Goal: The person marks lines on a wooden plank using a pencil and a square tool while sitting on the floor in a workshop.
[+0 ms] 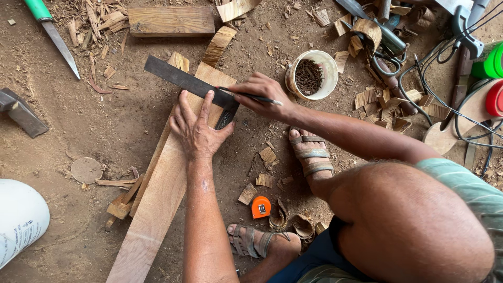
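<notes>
A long wooden plank lies on the dirt floor, running from the lower left up toward the centre. A dark metal try square rests across its upper end. My left hand presses flat on the square and the plank, fingers spread. My right hand holds a thin pencil with its tip against the square's edge on the plank. A second narrower strip of wood lies under the plank's left side.
A white pot of nails stands right of my right hand. An orange tape measure lies between my sandalled feet. A green-handled knife, a hammer head, a wood block, cables, tools and shavings lie around.
</notes>
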